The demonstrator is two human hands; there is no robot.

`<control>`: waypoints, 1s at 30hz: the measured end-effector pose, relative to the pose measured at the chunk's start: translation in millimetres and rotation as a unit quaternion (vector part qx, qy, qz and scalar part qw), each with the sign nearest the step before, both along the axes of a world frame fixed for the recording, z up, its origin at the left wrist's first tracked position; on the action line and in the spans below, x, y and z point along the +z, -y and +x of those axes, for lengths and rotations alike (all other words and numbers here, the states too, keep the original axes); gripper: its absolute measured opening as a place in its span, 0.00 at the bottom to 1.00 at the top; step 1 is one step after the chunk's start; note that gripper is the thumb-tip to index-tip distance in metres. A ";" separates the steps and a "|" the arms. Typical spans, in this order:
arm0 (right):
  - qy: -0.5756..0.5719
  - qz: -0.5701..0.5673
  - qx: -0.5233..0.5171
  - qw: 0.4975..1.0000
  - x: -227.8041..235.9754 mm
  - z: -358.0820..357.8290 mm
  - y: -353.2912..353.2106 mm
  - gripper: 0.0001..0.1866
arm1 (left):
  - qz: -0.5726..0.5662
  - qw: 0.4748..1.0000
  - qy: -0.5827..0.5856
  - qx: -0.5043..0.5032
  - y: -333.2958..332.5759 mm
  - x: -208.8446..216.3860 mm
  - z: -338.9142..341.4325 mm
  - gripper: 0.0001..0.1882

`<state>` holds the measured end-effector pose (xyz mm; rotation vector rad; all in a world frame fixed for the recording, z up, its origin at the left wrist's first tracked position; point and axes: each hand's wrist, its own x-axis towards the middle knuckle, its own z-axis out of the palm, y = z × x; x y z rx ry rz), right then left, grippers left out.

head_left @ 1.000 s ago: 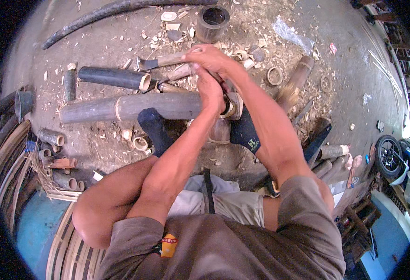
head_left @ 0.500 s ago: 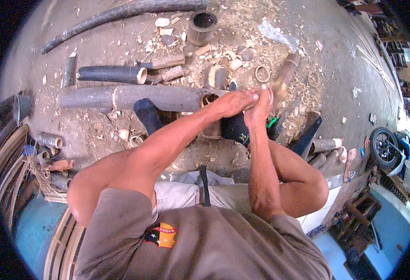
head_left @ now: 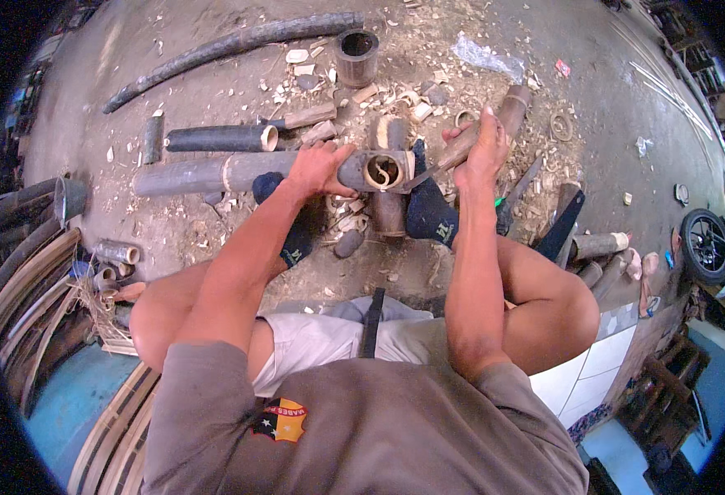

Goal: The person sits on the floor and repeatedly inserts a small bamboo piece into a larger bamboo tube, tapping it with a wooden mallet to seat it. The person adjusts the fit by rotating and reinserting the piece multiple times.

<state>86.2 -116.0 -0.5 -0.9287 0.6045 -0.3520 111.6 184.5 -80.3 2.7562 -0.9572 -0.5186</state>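
Note:
A long grey bamboo pole (head_left: 182, 174) lies crosswise in front of me, over an upright-lying bamboo piece (head_left: 389, 216). Near its right end is a round opening with a pale curled strip (head_left: 387, 172) inside. My left hand (head_left: 319, 169) is wrapped over the pole just left of that opening. In my right hand (head_left: 486, 150) is a knife with a thick wooden handle (head_left: 459, 149). Its narrow blade (head_left: 422, 176) points left, the tip close to the pole's right end; whether it touches cannot be made out.
My feet in dark socks (head_left: 431, 213) flank the work. Beyond lie a black tube (head_left: 218, 139), a bamboo cup (head_left: 356, 59), a long dark pole (head_left: 230, 56), a plastic sheet (head_left: 486, 58) and scattered shavings. Bamboo strips (head_left: 36, 272) are stacked left; a wheel (head_left: 705, 245) stands right.
My hands, together near the pole's right end before, are now apart. The left has moved left onto the pole; the right has shifted slightly up and right, and the knife now shows.

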 end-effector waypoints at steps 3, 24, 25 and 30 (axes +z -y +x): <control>0.004 0.008 0.007 1.000 -4.1 0.9 -6.8 0.17 | 0.012 0.999 -0.036 0.017 -0.3 8.2 3.8 0.57; -0.058 -0.095 -0.011 0.994 -40.5 83.8 -41.6 0.21 | -0.346 0.786 -0.418 0.297 157.7 37.3 64.4 0.42; -0.069 -0.106 -0.039 0.991 -40.3 84.0 -42.8 0.20 | -0.340 0.791 -0.417 0.291 161.2 30.1 68.6 0.43; -0.084 -0.102 -0.057 0.990 -86.1 91.0 -40.0 0.16 | -0.295 0.860 -0.321 0.266 159.9 -7.1 75.5 0.51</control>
